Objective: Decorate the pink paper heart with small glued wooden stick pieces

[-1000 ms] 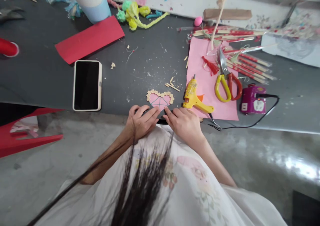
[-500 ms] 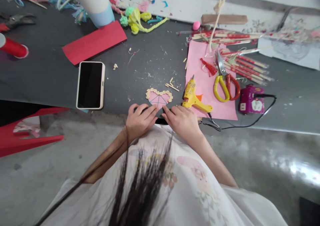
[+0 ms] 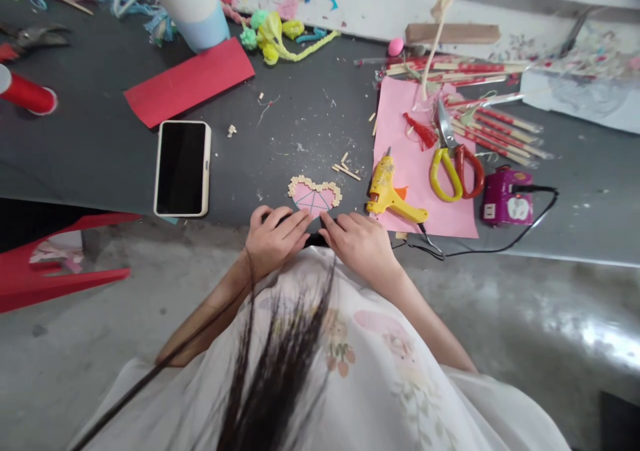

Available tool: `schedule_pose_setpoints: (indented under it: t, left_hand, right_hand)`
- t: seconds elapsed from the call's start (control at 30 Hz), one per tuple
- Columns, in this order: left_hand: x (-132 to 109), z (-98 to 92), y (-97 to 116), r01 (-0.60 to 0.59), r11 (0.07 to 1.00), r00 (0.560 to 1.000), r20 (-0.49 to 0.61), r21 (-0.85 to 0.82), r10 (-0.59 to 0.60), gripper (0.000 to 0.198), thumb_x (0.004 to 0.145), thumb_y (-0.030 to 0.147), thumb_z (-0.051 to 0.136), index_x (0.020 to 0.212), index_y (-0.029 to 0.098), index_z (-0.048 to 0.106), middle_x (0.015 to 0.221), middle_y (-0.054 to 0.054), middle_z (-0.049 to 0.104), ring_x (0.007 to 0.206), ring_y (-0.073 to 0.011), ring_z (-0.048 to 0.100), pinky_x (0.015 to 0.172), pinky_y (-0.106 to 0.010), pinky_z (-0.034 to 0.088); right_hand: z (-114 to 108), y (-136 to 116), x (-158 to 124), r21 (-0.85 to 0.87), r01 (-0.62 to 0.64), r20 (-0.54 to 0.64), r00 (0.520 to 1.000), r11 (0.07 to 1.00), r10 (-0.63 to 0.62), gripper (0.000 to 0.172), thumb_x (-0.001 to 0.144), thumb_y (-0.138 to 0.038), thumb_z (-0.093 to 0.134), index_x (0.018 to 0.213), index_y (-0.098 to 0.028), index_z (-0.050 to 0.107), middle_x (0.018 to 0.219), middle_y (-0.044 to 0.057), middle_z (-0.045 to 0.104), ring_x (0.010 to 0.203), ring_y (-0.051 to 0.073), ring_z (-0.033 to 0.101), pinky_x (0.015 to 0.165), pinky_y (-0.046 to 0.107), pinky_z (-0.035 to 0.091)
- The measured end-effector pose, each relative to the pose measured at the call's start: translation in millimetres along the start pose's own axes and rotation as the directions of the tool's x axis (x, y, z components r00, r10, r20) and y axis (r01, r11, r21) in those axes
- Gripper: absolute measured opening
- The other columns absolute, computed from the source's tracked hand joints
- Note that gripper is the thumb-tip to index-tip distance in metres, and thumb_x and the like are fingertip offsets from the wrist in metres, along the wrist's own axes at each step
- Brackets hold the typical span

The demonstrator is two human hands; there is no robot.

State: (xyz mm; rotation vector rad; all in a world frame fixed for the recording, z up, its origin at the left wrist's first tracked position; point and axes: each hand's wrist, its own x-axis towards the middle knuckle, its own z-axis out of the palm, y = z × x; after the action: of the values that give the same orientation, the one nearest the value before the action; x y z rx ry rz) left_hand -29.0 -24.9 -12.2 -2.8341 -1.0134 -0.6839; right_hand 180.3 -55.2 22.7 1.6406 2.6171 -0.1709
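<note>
A pink paper heart (image 3: 313,196) lies at the table's front edge, drawn with dark lines and bordered along its upper lobes by small pale wooden bits. My left hand (image 3: 277,236) is at its lower left, fingers together and fingertips on the lower tip. From the lower right, my right hand (image 3: 359,241) has its bent fingers at the same tip, forefinger foremost. Both thumbs are mostly hidden. Short wooden stick pieces (image 3: 347,170) lie just beyond the heart. A yellow glue gun (image 3: 390,194) rests right of my right hand, partly on a pink sheet (image 3: 400,114).
Scissors (image 3: 453,151) and a red tassel (image 3: 421,131) lie on the pink sheet, with wrapped sticks (image 3: 500,131) beyond. A purple box (image 3: 507,198) with a black cable stands right. Leftward are a phone (image 3: 183,168), red paper (image 3: 190,81) and a red thread spool (image 3: 27,91).
The heart and both my hands have shifted slightly left along the table edge. The camera view has moved a little; the other things stay in place.
</note>
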Motion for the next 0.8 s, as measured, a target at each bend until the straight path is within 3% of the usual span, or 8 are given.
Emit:
schedule_pose_setpoints:
  t: [0.23,0.53,0.8]
  left_hand:
    - [-6,-6.0,-5,0.043,0.999,0.997,0.07,-0.011,-0.042,0.03,0.097,0.031,0.053,0.126,0.026,0.056,0.125,0.003,0.07,0.102,-0.0209,0.06,0.088,-0.045,0.035]
    - [-8,-10.4,-15,0.018,0.998,0.999,0.048,0.055,-0.021,0.029,0.094,0.03,0.059,0.12,0.019,0.062,0.12,-0.001,0.072,0.1,-0.0202,0.058,0.09,-0.042,0.033]
    - [-15,-7.0,-24,0.066,0.997,0.994,0.082,0.029,-0.068,0.035,0.096,0.032,0.052,0.129,0.023,0.061,0.121,-0.006,0.071,0.105,-0.0237,0.06,0.092,-0.044,0.032]
  right_hand:
    - [3,-12,5,0.01,-0.018,-0.012,1.0,1.0,0.018,0.047,0.105,-0.035,0.029,0.132,-0.013,0.06,0.078,0.006,0.067,0.074,0.018,0.058,0.062,0.034,0.03]
    - [3,-22,14,0.009,-0.047,0.006,0.999,0.999,0.047,0.046,0.105,-0.035,0.03,0.134,-0.013,0.058,0.08,0.007,0.068,0.075,0.018,0.06,0.062,0.034,0.031]
    - [-1,-27,24,-0.017,-0.04,0.044,0.998,0.999,0.041,0.046,0.105,-0.033,0.028,0.137,-0.012,0.055,0.083,0.007,0.068,0.076,0.019,0.061,0.063,0.034,0.033]
